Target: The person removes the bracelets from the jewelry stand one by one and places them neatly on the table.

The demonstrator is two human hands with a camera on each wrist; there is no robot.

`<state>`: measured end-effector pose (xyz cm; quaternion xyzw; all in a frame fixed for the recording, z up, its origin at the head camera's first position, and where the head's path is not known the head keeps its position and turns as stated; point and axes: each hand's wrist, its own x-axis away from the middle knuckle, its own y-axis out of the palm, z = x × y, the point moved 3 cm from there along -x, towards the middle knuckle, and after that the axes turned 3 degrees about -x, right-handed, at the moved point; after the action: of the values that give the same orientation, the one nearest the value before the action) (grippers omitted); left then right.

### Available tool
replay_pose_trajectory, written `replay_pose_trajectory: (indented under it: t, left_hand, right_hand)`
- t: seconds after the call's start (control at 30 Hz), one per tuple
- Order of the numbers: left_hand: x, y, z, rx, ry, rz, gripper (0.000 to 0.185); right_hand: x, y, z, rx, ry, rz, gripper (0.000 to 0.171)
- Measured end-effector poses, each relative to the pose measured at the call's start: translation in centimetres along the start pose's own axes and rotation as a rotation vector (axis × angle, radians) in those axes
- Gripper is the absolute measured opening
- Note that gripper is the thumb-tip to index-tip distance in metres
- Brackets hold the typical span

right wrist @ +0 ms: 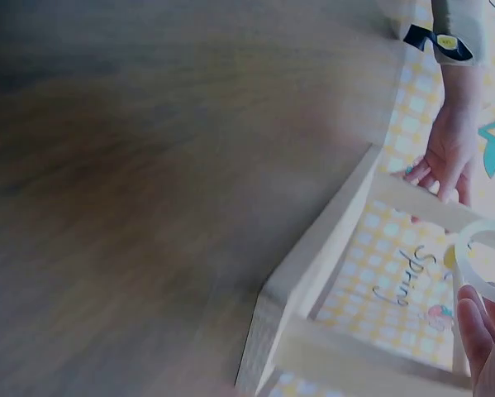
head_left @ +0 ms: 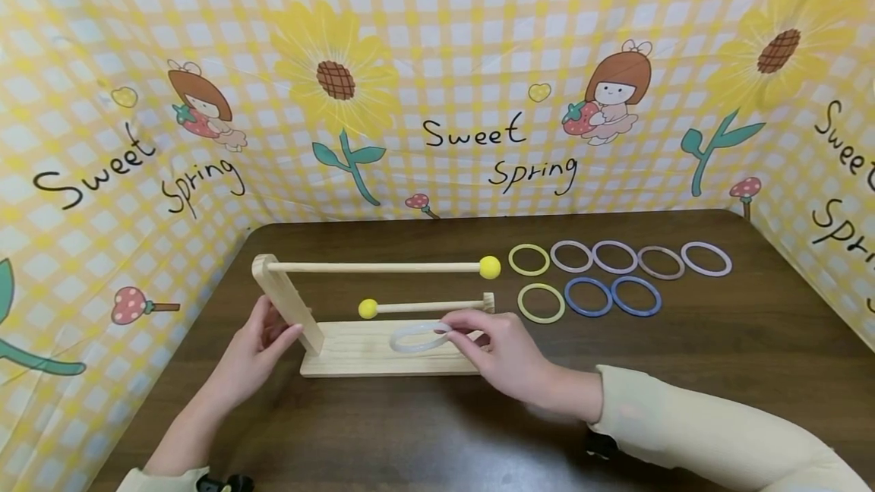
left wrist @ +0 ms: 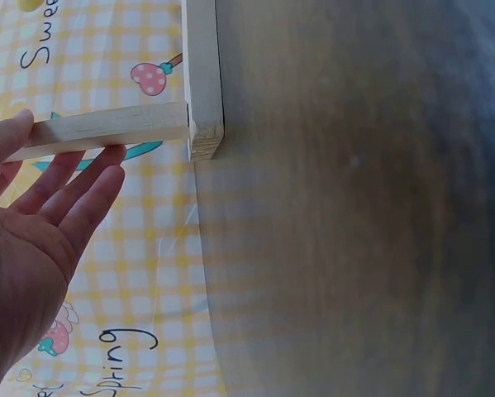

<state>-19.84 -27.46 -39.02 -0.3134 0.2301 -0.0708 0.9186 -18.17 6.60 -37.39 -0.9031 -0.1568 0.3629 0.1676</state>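
Observation:
A pale wooden stand has a flat base, a tall upright post at its left and a short post at its right. My left hand grips the tall post, thumb on one side and fingers on the other. My right hand pinches a whitish translucent ring by its right edge, over the base. The upper rod ends in a yellow ball at right. On the lower rod, a yellow ball caps the left end.
Right of the stand, several rings lie in two rows on the dark wooden table. The front row has a yellow ring and two blue rings; behind lie a yellow ring, lilac rings and a brownish-pink one. A checked cloth hangs behind.

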Motion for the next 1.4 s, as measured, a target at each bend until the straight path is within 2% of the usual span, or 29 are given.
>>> replay_pose_trajectory:
  t: [0.17, 0.3, 0.5, 0.67, 0.8, 0.87, 1.0, 1.07, 1.17, 1.4]
  left_hand:
    - [0.0, -0.1, 0.0, 0.011, 0.008, 0.008, 0.051]
    - [0.1, -0.1, 0.0, 0.027, 0.005, 0.013, 0.05]
    - [0.1, 0.0, 0.0, 0.011, 0.001, 0.004, 0.052]
    - [-0.1, 0.0, 0.1, 0.012, 0.002, -0.003, 0.052]
    - [-0.2, -0.1, 0.1, 0.023, 0.006, 0.003, 0.05]
    - [-0.3, -0.1, 0.0, 0.032, 0.007, 0.005, 0.05]
    - [-0.3, -0.1, -0.1, 0.03, 0.012, 0.002, 0.052]
    - [-0.3, -0.1, -0.1, 0.027, 0.012, 0.0, 0.052]
    - [-0.2, -0.1, -0.1, 0.024, 0.008, -0.001, 0.051]
    - [-0.1, 0.0, 0.0, 0.026, 0.002, -0.002, 0.051]
  right_hand:
    - [0.7, -2.1, -0.1, 0.007, -0.044, 0.002, 0.018]
    - [1.3, -4.0, -0.4, 0.058, -0.083, 0.014, 0.023]
    - [2.3, -7.1, -0.1, 0.128, -0.094, 0.078, 0.028]
    - [3.2, -9.7, 0.2, 0.177, -0.161, 0.127, 0.036]
    - [3.8, -11.8, 0.4, 0.226, -0.197, 0.159, 0.016]
    - [4.0, -12.8, 0.6, 0.25, -0.203, 0.18, 0.015]
    - [4.3, -14.6, 1.0, 0.29, -0.186, 0.216, 0.012]
    - [4.4, -15.5, 1.2, 0.307, -0.164, 0.222, 0.028]
    - [4.4, -16.7, 1.5, 0.361, -0.124, 0.23, 0.04]
    - [4.6, -19.7, 2.4, 0.445, -0.038, 0.312, 0.03]
